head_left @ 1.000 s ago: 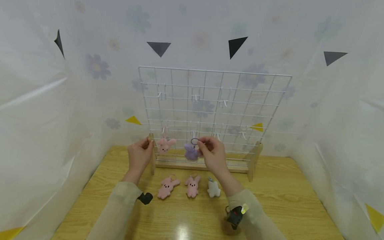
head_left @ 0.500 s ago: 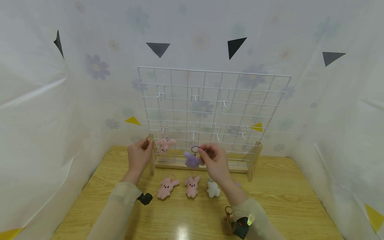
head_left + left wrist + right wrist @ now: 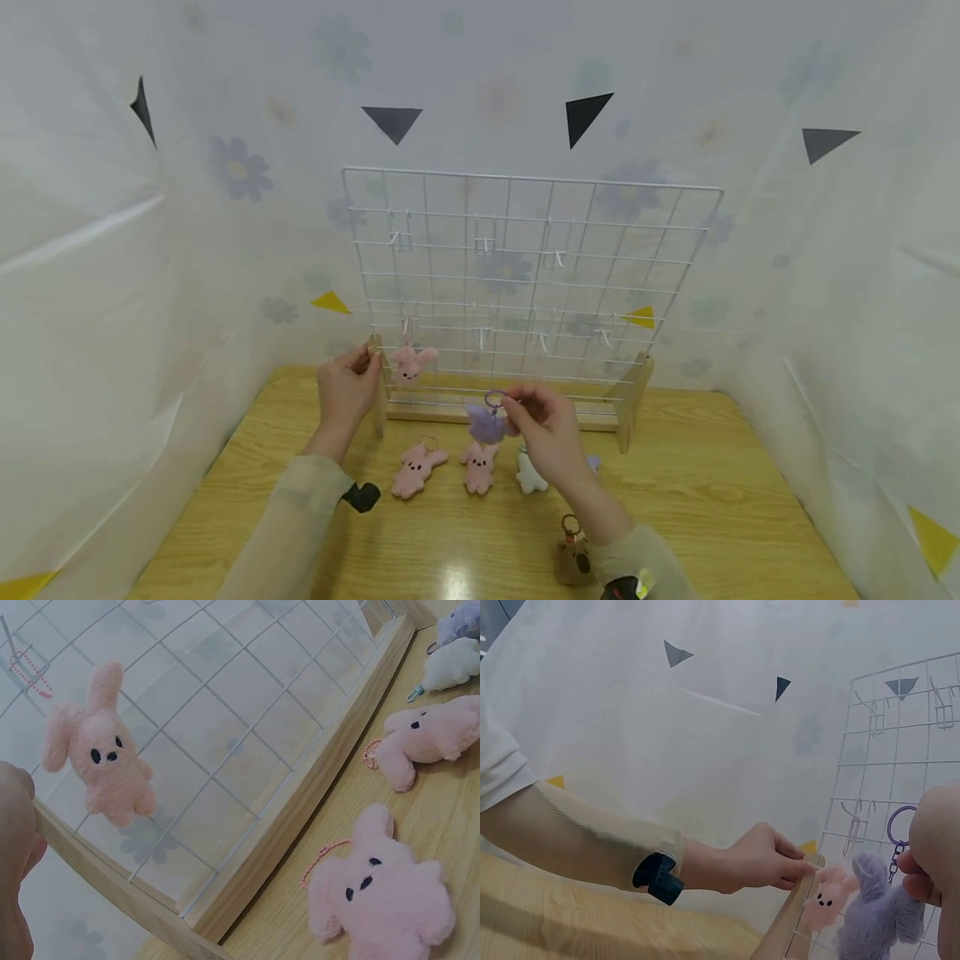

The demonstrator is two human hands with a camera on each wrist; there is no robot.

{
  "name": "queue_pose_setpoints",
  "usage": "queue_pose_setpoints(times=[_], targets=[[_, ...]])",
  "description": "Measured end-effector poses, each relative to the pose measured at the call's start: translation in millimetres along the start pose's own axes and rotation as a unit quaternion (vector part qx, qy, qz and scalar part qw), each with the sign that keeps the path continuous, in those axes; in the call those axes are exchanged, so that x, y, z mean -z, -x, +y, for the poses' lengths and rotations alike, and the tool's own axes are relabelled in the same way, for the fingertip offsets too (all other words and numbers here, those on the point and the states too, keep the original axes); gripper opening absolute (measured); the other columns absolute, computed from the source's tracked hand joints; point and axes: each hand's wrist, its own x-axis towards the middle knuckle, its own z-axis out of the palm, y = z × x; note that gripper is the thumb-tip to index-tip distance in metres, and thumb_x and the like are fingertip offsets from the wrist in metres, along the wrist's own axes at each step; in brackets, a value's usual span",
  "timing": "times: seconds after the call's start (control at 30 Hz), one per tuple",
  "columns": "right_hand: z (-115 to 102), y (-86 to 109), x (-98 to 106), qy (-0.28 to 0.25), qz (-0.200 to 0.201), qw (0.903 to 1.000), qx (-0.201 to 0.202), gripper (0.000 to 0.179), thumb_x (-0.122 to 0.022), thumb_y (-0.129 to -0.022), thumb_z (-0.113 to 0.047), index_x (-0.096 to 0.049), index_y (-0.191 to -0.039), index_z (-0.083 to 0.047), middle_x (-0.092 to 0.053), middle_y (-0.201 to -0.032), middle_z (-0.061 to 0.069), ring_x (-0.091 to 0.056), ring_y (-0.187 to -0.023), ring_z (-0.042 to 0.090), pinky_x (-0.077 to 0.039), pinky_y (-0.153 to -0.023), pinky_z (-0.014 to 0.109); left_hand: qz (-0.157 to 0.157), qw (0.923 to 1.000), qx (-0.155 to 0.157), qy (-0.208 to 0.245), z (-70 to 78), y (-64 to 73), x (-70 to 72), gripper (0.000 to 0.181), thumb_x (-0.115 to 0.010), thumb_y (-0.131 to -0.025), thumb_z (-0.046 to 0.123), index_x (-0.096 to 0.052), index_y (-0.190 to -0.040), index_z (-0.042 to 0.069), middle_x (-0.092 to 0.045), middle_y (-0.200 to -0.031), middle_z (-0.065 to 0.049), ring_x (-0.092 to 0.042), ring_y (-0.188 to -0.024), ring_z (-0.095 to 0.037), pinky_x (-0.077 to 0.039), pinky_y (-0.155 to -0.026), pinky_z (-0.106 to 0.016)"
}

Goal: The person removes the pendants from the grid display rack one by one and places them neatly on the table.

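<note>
My right hand (image 3: 551,429) pinches the ring of a purple plush keychain (image 3: 487,423), which hangs in front of the grid rack's base, below the lower row of hooks. In the right wrist view the keychain's purple ring (image 3: 901,825) and chain show beside my fingers (image 3: 921,886). My left hand (image 3: 348,392) holds the top of the rack's left wooden upright (image 3: 380,392) between thumb and fingers. Close to it, a pink bunny plush keychain (image 3: 112,761) hangs by its bead chain from a lower hook.
Two pink bunny keychains (image 3: 420,471) and a white plush (image 3: 531,473) lie on the wooden table (image 3: 450,542) before the white wire grid (image 3: 525,287). A brown plush keychain (image 3: 573,562) is nearer, and a purple thing (image 3: 594,462) is partly behind my right wrist.
My right hand has drawn the purple keychain down and towards me, away from the lower middle hook. My left hand has stayed on the upright.
</note>
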Motion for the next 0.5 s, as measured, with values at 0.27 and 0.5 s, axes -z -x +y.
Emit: queue_pose_setpoints(times=[0.27,0.5], targets=[[-3,17.8,6,-0.001,-0.025,0.9995,-0.018,0.006,-0.068,-0.103,0.0,-0.071,-0.105,0.005,-0.069,-0.091,0.02,-0.067,-0.073,0.022,-0.061,-0.064,0.028,-0.003,1.0,0.008,-0.005,1.5,0.9,1.0,0.024,-0.078,-0.097,0.009,-0.077,-0.115,-0.007,-0.077,-0.1,-0.022,-0.079,-0.083,-0.031,-0.064,-0.068,-0.035],[-2,33.3,13,0.024,-0.044,0.9984,-0.027,0.008,-0.068,-0.104,-0.005,-0.071,-0.104,0.003,-0.07,-0.09,0.018,-0.067,-0.073,0.025,-0.062,-0.065,0.031,-0.003,1.0,0.004,-0.007,2.8,0.9,1.2,0.024,-0.078,-0.097,0.009,-0.077,-0.114,-0.007,-0.077,-0.099,-0.022,-0.079,-0.083,-0.031,-0.064,-0.067,-0.034]])
